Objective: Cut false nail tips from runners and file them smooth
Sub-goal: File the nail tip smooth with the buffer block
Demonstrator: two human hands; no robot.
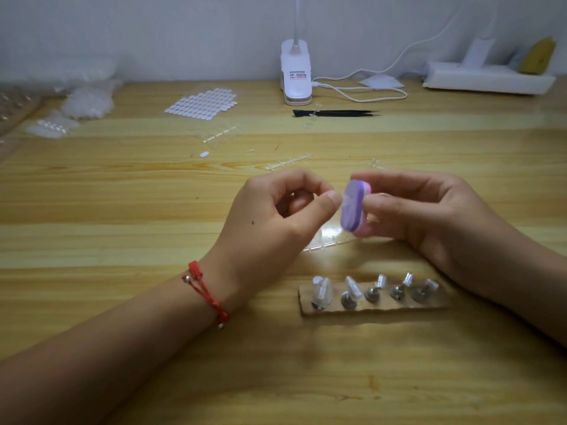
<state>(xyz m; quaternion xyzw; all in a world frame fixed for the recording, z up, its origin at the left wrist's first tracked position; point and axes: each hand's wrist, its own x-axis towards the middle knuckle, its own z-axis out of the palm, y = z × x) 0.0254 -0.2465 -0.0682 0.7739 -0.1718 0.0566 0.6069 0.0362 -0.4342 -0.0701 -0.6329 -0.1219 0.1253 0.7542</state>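
The left hand [273,216] has its fingers [329,200] curled in, thumb and forefinger pinched together on a small clear nail tip [346,201] — so glassy that only a pale glint of it shows at the thumb's end. The tip is pressed against the purple face of a small file block [352,210]. The right hand [429,219] grips the block from the other side, thumb and fingers curled round its pink back edge. Both hands are held over the bench [122,302].

Just below the file block, under the right fingers, a clear runner [325,245] lies on the wood. Nearer the person than either set of fingers sits a cardboard strip [383,311] with five little metal stands [372,294]. The two stands towards the left fingers carry clear tips [320,291]; what tops the others is hard to read.

Beyond the fingers lies a second runner [290,162] with bare stubs showing. Farther out are black tweezers [334,113] and a white clip lamp [296,75] with its cable. Far beyond the left fingers are a sheet of white oval tabs [202,104] and a heap of clear plastic pieces [87,101] — too blurred to tell apart. A red cord bracelet [204,291] circles the left wrist.
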